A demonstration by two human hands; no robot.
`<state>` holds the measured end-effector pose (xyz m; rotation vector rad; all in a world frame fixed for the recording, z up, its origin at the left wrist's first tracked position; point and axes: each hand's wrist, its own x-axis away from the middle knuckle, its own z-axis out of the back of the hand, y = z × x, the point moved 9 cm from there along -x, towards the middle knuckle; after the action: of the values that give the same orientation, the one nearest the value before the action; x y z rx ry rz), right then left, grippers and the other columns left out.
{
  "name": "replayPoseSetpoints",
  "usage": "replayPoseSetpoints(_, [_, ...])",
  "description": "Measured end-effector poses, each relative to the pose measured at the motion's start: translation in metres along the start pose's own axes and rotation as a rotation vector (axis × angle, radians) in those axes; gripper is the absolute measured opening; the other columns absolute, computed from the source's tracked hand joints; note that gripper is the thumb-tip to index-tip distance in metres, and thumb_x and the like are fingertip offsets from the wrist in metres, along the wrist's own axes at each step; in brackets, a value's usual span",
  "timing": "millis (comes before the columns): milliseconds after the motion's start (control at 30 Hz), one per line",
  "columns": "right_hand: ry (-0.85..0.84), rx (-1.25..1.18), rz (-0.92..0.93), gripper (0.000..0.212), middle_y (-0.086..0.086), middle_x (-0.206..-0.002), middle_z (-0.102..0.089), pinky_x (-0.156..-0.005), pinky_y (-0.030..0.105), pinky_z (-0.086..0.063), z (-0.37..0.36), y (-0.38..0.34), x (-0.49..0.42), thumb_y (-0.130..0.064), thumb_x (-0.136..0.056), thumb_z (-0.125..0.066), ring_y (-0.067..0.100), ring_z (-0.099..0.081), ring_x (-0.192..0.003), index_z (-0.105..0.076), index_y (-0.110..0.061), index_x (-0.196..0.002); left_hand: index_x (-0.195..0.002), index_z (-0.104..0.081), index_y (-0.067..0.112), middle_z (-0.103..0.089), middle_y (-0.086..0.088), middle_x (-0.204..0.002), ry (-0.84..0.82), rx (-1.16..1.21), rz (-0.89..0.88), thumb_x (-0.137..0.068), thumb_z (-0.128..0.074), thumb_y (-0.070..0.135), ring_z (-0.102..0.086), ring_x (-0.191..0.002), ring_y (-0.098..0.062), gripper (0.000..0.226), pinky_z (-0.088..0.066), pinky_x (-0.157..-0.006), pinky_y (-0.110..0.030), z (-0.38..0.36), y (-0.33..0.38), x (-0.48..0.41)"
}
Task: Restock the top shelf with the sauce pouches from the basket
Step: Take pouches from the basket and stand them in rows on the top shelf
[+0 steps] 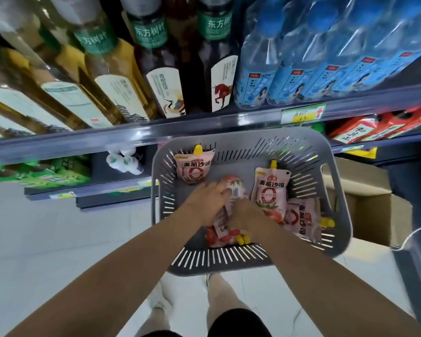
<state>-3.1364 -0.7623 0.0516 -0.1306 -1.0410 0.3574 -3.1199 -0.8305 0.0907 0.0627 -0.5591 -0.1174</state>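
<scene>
Grey slotted basket (216, 257) is below me, right against the shelf rail (131, 136). Can't tell what carries it.

All the sauce pouches I can see are in the basket:
- far-left pouch (194, 167), face up, yellow cap towards the shelf
- upright pouch (270, 193), leaning right of centre
- right pouch (299, 221), lying sideways by the right wall
- middle pouches (220, 235), bunched, two yellow caps poking out towards me

Left hand (208, 200): fingers curled on the barcode end of the middle pouches. Right hand (249, 215): closed over the same bunch, nearer me. Blurry, so finger detail is unclear.

The shelf above has tea bottles (156, 69) and blue water bottles (301, 64). Cardboard box (365, 205) sits right of the basket. Pale tiled floor (46, 239).
</scene>
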Motion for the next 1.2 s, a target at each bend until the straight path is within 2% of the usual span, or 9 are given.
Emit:
replayPoseSetpoints(167, [0.111, 0.044, -0.001, 0.028, 0.017, -0.113, -0.064, -0.085, 0.037, -0.050, 0.027, 0.007, 0.002, -0.020, -0.089, -0.058, 0.033, -0.061, -0.107, -0.061, -0.005, -0.112, -0.149, -0.012, 0.011, -0.035, -0.010, -0.140, 0.051, 0.067, 0.062, -0.077, -0.071, 0.018, -0.038, -0.128, -0.025, 0.093, -0.034, -0.105, -0.035, -0.008, 0.000, -0.008])
replayPoseSetpoints(333, [0.070, 0.389, -0.043, 0.030, 0.015, -0.104, -0.059, -0.059, 0.032, -0.044, 0.081, 0.018, -0.007, -0.003, -0.090, -0.046, 0.029, -0.060, -0.099, -0.059, 0.002, -0.117, -0.147, -0.011, 0.011, -0.031, -0.010, -0.139, 0.118, 0.103, 0.104, -0.074, -0.071, 0.018, -0.035, -0.129, -0.026, 0.095, -0.031, -0.109, -0.035, -0.010, 0.000, -0.013])
replayPoseSetpoints(567, [-0.051, 1.126, 0.034, 0.027, -0.004, -0.127, -0.057, -0.102, 0.034, -0.037, 0.094, 0.014, -0.035, -0.018, -0.094, -0.055, 0.021, -0.050, -0.121, -0.060, -0.020, -0.121, -0.146, -0.028, 0.016, -0.031, -0.009, -0.149, -0.094, 0.077, 0.014, -0.072, -0.076, 0.031, -0.024, -0.139, -0.026, 0.090, -0.010, -0.117, -0.041, -0.037, 0.014, -0.018])
replayPoseSetpoints(700, [0.120, 1.454, 0.182, 0.039, 0.005, -0.138, -0.048, -0.110, 0.046, -0.017, 0.078, 0.003, -0.050, -0.025, -0.091, -0.057, 0.027, -0.035, -0.130, -0.054, -0.020, -0.130, -0.149, -0.024, 0.020, -0.022, -0.007, -0.155, -0.177, 0.015, -0.041, -0.073, -0.076, 0.039, -0.014, -0.144, -0.027, 0.094, -0.002, -0.118, -0.042, -0.048, 0.016, -0.019])
replayPoseSetpoints(867, [0.234, 0.829, 0.132, 0.047, 0.015, -0.148, -0.030, -0.106, 0.056, -0.031, 0.059, 0.024, -0.048, -0.012, -0.094, -0.044, 0.034, -0.024, -0.138, -0.041, -0.016, -0.140, -0.146, -0.034, 0.019, -0.031, -0.005, -0.151, -0.116, -0.088, -0.098, -0.083, -0.067, 0.019, -0.023, -0.140, -0.025, 0.070, -0.012, -0.117, -0.043, -0.054, 0.015, -0.023])
replayPoseSetpoints(967, [0.278, 0.454, 0.061, 0.047, 0.012, -0.154, -0.018, -0.106, 0.061, -0.026, 0.055, 0.038, -0.046, -0.014, -0.092, -0.042, 0.033, -0.010, -0.144, -0.043, -0.018, -0.139, -0.145, -0.035, 0.019, -0.031, -0.004, -0.151, -0.100, -0.116, -0.122, -0.085, -0.063, 0.015, -0.022, -0.141, -0.026, 0.066, -0.013, -0.118, -0.044, -0.057, 0.013, -0.024])
replayPoseSetpoints(1033, [0.316, 0.162, -0.072, 0.047, 0.010, -0.159, -0.008, -0.107, 0.071, -0.011, 0.050, 0.046, -0.046, -0.035, -0.094, -0.035, 0.032, 0.001, -0.146, -0.047, -0.019, -0.136, -0.146, -0.033, 0.020, -0.029, -0.003, -0.152, -0.115, -0.136, -0.131, -0.087, -0.061, 0.018, -0.020, -0.142, -0.027, 0.065, -0.012, -0.117, -0.045, -0.061, 0.013, -0.025])
replayPoseSetpoints(1100, [0.352, -0.086, -0.224, 0.071, 0.010, -0.159, -0.003, -0.104, 0.074, -0.009, 0.046, 0.051, -0.046, -0.065, -0.084, -0.030, 0.035, -0.001, -0.146, -0.048, -0.021, -0.137, -0.145, -0.033, 0.021, -0.030, -0.003, -0.152, -0.111, -0.155, -0.124, -0.089, -0.060, 0.017, -0.020, -0.142, -0.027, 0.063, -0.012, -0.116, -0.046, -0.064, 0.013, -0.027])
replayPoseSetpoints(1200, [0.509, -0.265, -0.369, 0.094, 0.015, -0.157, 0.015, -0.100, 0.072, -0.020, 0.037, 0.053, -0.038, -0.057, -0.073, -0.063, 0.038, 0.005, -0.144, -0.013, -0.030, -0.149, -0.146, -0.032, 0.023, -0.030, -0.002, -0.152, -0.102, -0.155, -0.103, -0.089, -0.060, 0.020, -0.021, -0.141, -0.027, 0.063, -0.013, -0.115, -0.049, -0.065, 0.015, -0.029])
